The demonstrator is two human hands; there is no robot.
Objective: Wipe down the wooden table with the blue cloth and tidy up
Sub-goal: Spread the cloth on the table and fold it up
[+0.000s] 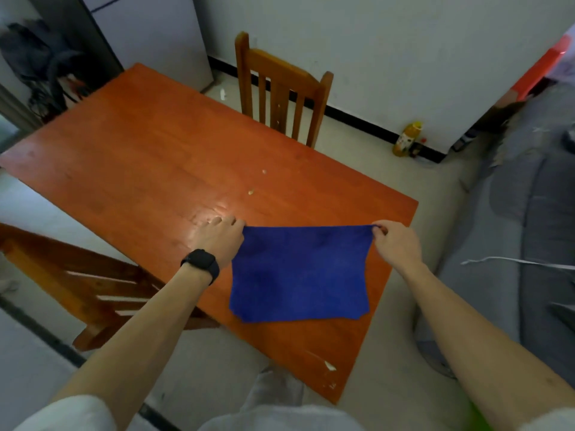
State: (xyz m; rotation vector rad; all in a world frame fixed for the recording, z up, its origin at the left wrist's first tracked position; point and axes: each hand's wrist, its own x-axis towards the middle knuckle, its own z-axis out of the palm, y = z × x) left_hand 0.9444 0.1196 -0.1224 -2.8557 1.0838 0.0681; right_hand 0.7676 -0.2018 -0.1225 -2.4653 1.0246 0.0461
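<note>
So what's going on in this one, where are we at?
A person stands at the wooden table and holds the blue cloth stretched out over its near end. The left hand and the right hand each pinch a top corner. A few crumbs lie just beyond the cloth, and a pale smear marks the near corner, so wiping is not finished.
</note>
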